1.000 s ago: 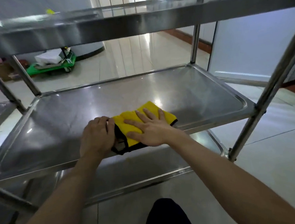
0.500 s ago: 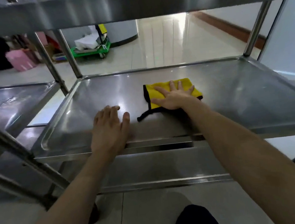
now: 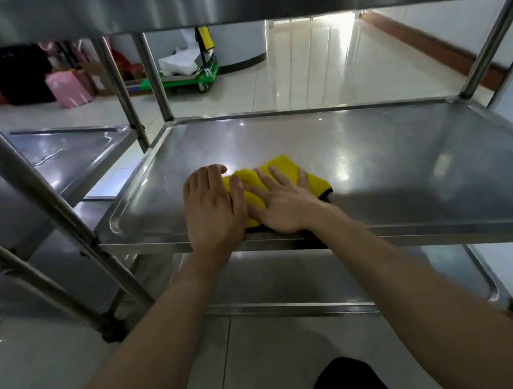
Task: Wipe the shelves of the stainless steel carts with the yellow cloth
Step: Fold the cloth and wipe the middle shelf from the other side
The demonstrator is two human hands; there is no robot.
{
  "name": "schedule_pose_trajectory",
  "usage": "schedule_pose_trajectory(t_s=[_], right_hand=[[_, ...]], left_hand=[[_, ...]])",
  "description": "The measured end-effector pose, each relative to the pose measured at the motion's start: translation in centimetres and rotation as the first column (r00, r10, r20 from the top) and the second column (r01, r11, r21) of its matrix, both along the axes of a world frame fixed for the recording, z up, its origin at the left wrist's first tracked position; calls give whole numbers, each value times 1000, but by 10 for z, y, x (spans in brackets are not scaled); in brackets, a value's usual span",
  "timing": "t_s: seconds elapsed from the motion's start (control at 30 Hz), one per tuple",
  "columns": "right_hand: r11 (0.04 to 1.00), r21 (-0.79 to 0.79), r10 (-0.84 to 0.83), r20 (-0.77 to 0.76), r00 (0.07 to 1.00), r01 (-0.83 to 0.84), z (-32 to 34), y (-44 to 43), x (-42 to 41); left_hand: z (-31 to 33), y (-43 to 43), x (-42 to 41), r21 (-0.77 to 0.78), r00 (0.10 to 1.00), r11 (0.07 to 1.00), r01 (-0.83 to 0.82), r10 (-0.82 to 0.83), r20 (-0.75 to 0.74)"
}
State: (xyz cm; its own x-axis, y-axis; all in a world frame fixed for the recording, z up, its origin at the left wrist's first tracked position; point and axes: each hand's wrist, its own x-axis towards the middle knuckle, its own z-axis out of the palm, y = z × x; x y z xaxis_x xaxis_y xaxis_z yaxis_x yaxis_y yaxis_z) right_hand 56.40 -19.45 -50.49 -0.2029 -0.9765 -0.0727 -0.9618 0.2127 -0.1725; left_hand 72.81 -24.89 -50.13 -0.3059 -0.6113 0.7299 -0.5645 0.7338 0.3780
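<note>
The cloth [image 3: 281, 173], likely soft and light, is pressed flat under the spread right hand [image 3: 281, 204]; the left hand [image 3: 213, 210] is laid flat at its edge.

Two hands [image 3: 211, 207] [image 3: 284, 204], one yellow cloth [image 3: 284, 167], two steel carts [image 3: 369, 153] [image 3: 68, 155], one green trolley [image 3: 183, 81].

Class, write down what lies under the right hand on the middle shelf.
The yellow cloth lies under the right hand, on the middle shelf near its front edge. The left hand covers the cloth's left edge. The hands hide the cloth's middle and the steel beneath.
</note>
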Motion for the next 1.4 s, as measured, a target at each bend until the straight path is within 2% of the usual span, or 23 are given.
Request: schedule_pose_trajectory(t_s=[0.2, 0.3, 0.4, 0.47, 0.57, 0.73, 0.87, 1.03, 1.17, 1.4], right_hand=[[1000, -18, 1, -5, 1000, -1, 7, 33, 21], [1000, -5, 2, -2, 1000, -2, 9, 35, 20], [1000, -5, -26, -4, 1000, 26, 7, 31, 22], [999, 0, -46, -7, 999, 46, 8, 20, 30], [999, 13, -43, -14, 999, 43, 7, -8, 47], [992, 72, -107, 9, 994, 106, 12, -93, 42], [968, 108, -225, -21, 974, 226, 17, -179, 49], [996, 59, -70, -24, 997, 71, 15, -249, 115], [999, 15, 36, -8, 999, -36, 15, -231, 154], [974, -37, 227, 37, 973, -225, 13, -111, 183]], left_hand=[[13, 17, 21, 110, 974, 988, 111, -87, -209], [3, 23, 67, 146, 921, 985, -87, 135, -364], [4, 5, 115, 238, 805, 918, -317, 393, -445], [18, -15, 134, 316, 770, 894, -317, 437, -464], [37, -42, 148, 387, 746, 892, -233, 419, -518], [31, -78, 171, 445, 852, 877, -180, 365, -375], [21, -91, 179, 390, 874, 900, -196, 340, -346], [9, -98, 181, 297, 894, 938, -181, 283, -348], [10, -98, 183, 273, 906, 944, -186, 272, -325], [16, -97, 187, 307, 923, 936, -172, 262, -282]])
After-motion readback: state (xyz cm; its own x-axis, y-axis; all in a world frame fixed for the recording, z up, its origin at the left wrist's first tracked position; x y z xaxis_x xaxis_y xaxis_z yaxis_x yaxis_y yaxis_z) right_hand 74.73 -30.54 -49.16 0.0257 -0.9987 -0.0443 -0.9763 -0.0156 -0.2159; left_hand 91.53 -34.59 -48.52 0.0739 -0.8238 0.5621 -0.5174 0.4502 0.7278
